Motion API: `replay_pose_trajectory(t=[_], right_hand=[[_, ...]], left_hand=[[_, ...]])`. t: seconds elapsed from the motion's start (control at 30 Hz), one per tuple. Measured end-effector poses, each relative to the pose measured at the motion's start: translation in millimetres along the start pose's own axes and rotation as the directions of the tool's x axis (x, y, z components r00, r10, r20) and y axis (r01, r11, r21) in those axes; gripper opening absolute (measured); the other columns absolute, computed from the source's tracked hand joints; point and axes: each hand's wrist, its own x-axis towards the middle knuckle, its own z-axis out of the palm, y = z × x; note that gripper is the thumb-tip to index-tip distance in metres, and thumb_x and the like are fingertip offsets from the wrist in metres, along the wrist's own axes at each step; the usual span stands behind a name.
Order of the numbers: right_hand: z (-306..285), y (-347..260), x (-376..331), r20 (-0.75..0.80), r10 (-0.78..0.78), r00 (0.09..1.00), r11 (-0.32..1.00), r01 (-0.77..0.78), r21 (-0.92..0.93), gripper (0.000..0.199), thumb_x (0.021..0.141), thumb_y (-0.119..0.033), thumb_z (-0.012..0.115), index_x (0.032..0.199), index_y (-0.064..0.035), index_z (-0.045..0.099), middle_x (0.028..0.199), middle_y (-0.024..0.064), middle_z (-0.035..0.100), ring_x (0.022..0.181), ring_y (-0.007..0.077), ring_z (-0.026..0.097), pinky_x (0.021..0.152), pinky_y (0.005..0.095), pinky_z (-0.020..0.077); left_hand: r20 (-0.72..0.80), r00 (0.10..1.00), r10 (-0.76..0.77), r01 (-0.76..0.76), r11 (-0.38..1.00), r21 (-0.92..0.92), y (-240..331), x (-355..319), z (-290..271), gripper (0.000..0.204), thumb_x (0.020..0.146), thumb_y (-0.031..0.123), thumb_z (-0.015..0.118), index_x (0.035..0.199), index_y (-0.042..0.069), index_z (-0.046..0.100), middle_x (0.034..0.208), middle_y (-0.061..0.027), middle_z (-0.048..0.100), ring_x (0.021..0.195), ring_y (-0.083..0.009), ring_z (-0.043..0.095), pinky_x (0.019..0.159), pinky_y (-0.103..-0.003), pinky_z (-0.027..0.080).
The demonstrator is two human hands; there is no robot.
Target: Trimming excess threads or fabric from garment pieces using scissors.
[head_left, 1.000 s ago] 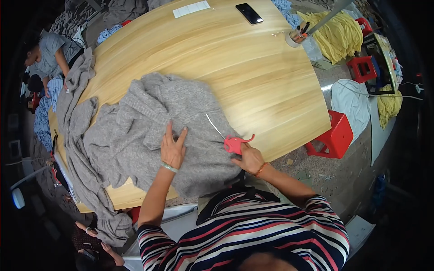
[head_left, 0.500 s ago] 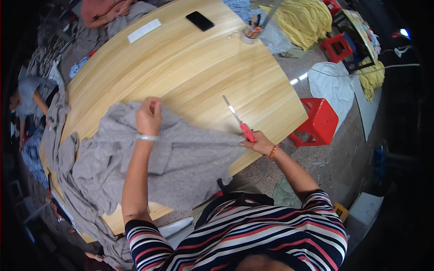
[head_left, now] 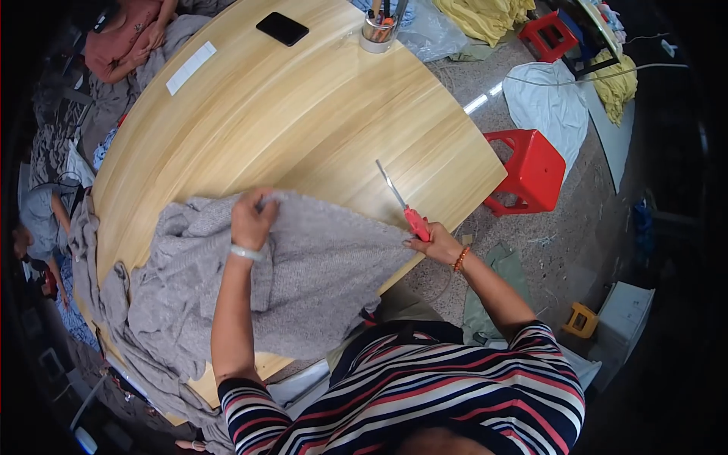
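My left hand (head_left: 252,220), with a pale bracelet at the wrist, pinches the upper edge of a grey knit garment (head_left: 326,265). The knit lies in folds over the near part of the table and hangs past its edge toward my lap. My right hand (head_left: 438,243), wearing a beaded bracelet, is closed round red-handled scissors (head_left: 416,222), their slim metal blade pointing away over the bare wood. Its fingers are also at the right corner of the knit, so the garment's edge stretches between both hands. The handle is partly hidden by my fingers.
The wooden table (head_left: 303,121) carries a black phone (head_left: 282,29), a white strip (head_left: 190,67) and a clear cup of tools (head_left: 378,36). A red stool (head_left: 535,171) stands at its right edge. Two other people sit on the left among more grey knits.
My left hand has come down onto the knit's edge, which is now drawn out straighter toward my right hand. The right hand keeps the scissors. The view has shifted slightly.
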Motion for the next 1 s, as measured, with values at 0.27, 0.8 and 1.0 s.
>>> replay_pose_trajectory(t=[0.27, 0.8, 1.0], right_hand=[[28.8, 19.7, 12.4, -0.088, -0.034, 0.995, 0.865, -0.015, -0.502, 0.032, 0.087, -0.026, 0.065, 0.083, 0.0056, 0.065, 0.079, 0.0282, 0.066, 0.078, 0.0423, 0.066, 0.074, 0.0498, 0.0522], [-0.3, -39.2, -36.3, -0.396, -0.152, 0.905, 0.907, -0.032, -0.421, 0.032, 0.086, -0.016, 0.066, 0.114, -0.0059, 0.054, 0.088, 0.0154, 0.063, 0.084, 0.0364, 0.062, 0.072, 0.0453, 0.0512], [2.0, -34.2, -17.1, -0.073, -0.440, 0.895, 0.643, 0.257, -0.722, 0.023, 0.083, -0.015, 0.066, 0.102, -0.0054, 0.058, 0.082, 0.0149, 0.063, 0.078, 0.0352, 0.063, 0.070, 0.0459, 0.0511]], left_hand=[[-0.116, 0.975, 0.188, -0.072, 0.766, 0.638, -30.7, 62.7, 114.5, 0.018, 0.076, 0.015, 0.072, 0.093, 0.012, 0.069, 0.099, -0.0076, 0.058, 0.101, -0.0294, 0.051, 0.082, -0.043, 0.039], [0.025, 0.973, 0.230, -0.200, 0.781, 0.591, -15.3, -27.1, 140.9, 0.077, 0.080, 0.036, 0.075, 0.143, 0.006, 0.043, 0.150, -0.0170, 0.041, 0.142, -0.0380, 0.032, 0.115, -0.055, 0.023], [0.020, 0.999, 0.045, -0.049, 0.862, 0.505, -25.1, -8.7, 140.6, 0.108, 0.070, 0.051, 0.079, 0.153, 0.006, 0.025, 0.158, -0.0147, 0.029, 0.147, -0.0376, 0.021, 0.116, -0.061, 0.010]])
